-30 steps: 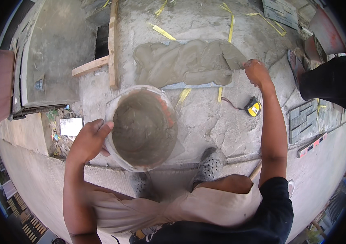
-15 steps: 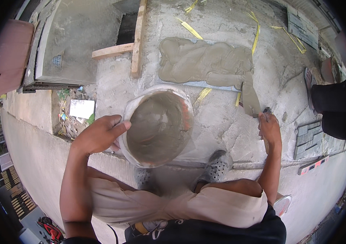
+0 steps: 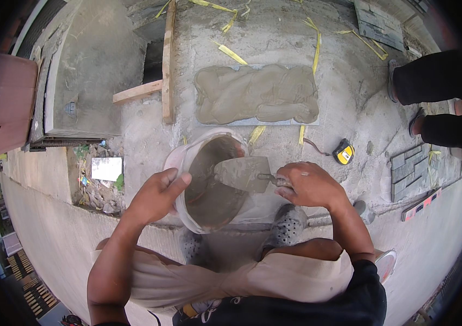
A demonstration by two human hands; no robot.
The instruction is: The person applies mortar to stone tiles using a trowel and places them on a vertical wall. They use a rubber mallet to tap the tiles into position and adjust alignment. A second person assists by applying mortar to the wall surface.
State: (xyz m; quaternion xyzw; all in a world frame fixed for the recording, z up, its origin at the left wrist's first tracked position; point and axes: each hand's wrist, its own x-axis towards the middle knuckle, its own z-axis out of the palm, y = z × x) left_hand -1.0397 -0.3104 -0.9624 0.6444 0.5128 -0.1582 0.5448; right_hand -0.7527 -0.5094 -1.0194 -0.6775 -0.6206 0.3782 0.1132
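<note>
My left hand [image 3: 159, 194] grips the rim of a white bucket [image 3: 174, 158], thumb over the edge, and the bucket leans to the right. Grey mortar [image 3: 201, 187] coats its inside. In my right hand [image 3: 309, 185] is a trowel [image 3: 245, 174], fingers closed round its handle. The mortar-smeared blade reaches over the bucket's mouth from the right. Beyond the bucket, a thick layer of wet mortar [image 3: 258, 92] covers a flat slab [image 3: 290, 123], of which only the pale edges show.
A yellow tape measure [image 3: 344, 151] lies right of the slab. Stone cladding panels [image 3: 409, 173] and a level [image 3: 421, 205] sit farther right, near another person's legs [image 3: 437, 81]. Wooden battens [image 3: 168, 65] stand at the left beside a concrete block [image 3: 87, 70]. Yellow straps [image 3: 232, 54] litter the ground.
My right hand has brought the trowel left from the mortar's right end to the bucket. The bucket has tipped further to the right. The other person's legs have shifted, and the tape measure has come into view.
</note>
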